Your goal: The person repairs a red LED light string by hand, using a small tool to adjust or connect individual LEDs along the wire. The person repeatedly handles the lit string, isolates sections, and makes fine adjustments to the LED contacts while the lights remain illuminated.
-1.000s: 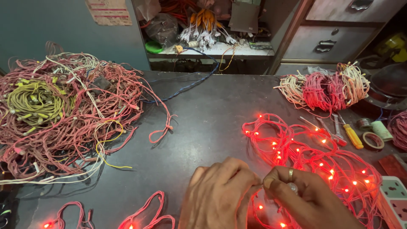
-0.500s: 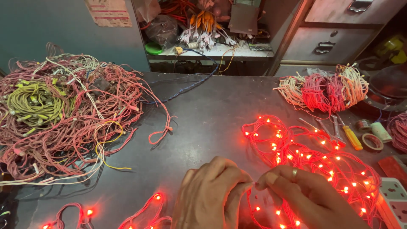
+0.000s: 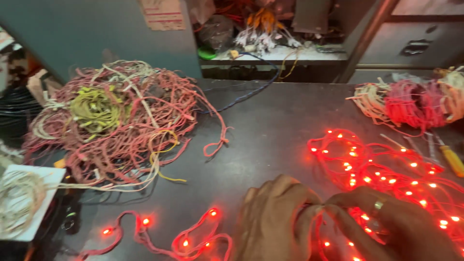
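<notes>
Clearly my left hand [image 3: 278, 217] and my right hand [image 3: 386, 227] meet at the near edge of the dark surface [image 3: 270, 130], fingertips pinched together on a thin stretch of the red light string [image 3: 382, 169]. Both hands are narrowed down on that wire, holding it between thumb and fingers; the exact pinch point is partly hidden by my knuckles.

The string lies mostly in a loose glowing heap just right of my hands, and another length of it trails left along the near edge [image 3: 183, 237], its small bulbs lit too. I judge it light and very limp, so it will sag and snag on its own loops rather than hold any shape. The tiny bulbs and thin leads look fragile, so the safest hold is on the wire between bulbs, not on a bulb itself.

Well apart to the far left sits a big tangle of pinkish wires [image 3: 121, 125] with a yellow-green coil on top. A yellow-handled screwdriver [image 3: 452, 159] lies at the right edge.
</notes>
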